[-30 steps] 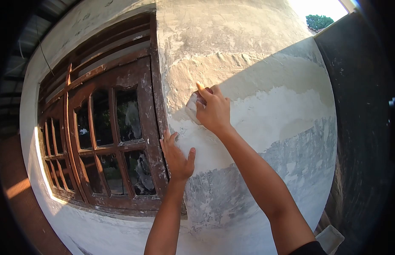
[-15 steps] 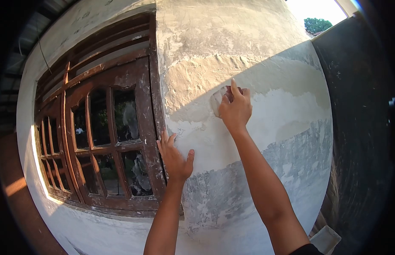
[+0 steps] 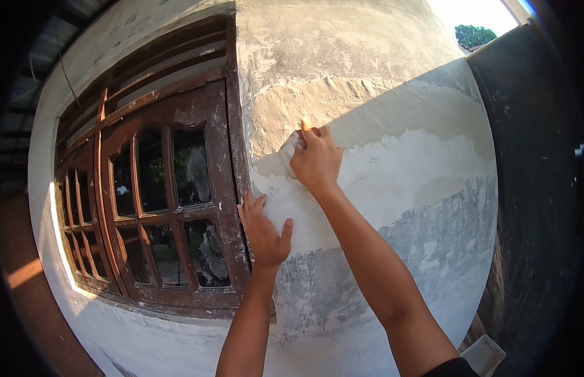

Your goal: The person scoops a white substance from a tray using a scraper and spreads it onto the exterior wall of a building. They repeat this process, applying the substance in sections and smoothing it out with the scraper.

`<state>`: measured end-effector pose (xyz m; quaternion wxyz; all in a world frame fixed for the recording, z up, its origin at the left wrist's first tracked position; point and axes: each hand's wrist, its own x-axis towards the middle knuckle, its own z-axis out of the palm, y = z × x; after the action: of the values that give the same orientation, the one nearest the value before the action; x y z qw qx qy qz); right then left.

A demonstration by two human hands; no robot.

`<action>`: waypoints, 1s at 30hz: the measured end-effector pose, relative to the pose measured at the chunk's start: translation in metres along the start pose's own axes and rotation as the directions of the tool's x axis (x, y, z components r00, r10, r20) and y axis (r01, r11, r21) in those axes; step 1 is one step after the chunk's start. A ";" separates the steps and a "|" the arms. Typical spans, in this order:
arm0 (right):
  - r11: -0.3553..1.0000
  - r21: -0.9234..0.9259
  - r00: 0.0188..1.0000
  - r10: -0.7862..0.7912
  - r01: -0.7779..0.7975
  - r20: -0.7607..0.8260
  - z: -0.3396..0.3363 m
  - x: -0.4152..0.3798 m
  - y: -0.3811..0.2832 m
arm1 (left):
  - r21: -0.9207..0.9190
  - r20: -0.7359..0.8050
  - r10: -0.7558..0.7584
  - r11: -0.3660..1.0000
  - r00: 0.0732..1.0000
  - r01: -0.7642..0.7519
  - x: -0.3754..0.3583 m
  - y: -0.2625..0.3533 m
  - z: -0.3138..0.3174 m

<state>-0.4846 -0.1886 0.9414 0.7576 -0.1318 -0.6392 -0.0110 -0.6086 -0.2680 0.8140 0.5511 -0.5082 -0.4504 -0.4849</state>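
Observation:
My right hand (image 3: pixel 319 163) grips a flat scraper (image 3: pixel 288 154) smeared with pale plaster, its broad face close against the wall (image 3: pixel 367 213). The hand hides much of the tool, and the index finger points up along its back. Above it lies a rough, wet-looking beige band of plaster (image 3: pixel 292 103), crossed by a slanting shadow line. Lower and to the left, my left hand (image 3: pixel 267 242) lies with fingers spread against the wall, beside the brown window frame (image 3: pixel 240 182). Nothing is held in it.
A brown wooden window (image 3: pixel 157 207) with several panes fills the left side. At right stands a dark panel (image 3: pixel 537 163). A pale container (image 3: pixel 484 355) is partly seen at the lower right, and a green treetop (image 3: pixel 473 36) shows beyond the wall.
My right hand has moved left along the wall with the scraper, toward the window frame. My left hand keeps its place on the wall; the view has shifted slightly.

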 end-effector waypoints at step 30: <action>0.972 0.037 0.972 0.233 -0.232 -0.024 -0.112 -0.028 0.083 | -0.047 -0.092 0.006 0.999 0.996 -0.010 -0.002 0.087 0.031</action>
<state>-0.3662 -0.1369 0.8821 0.7647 -0.1927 -0.6088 0.0866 -0.5224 -0.2360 0.8037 0.5611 -0.5001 -0.4107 -0.5161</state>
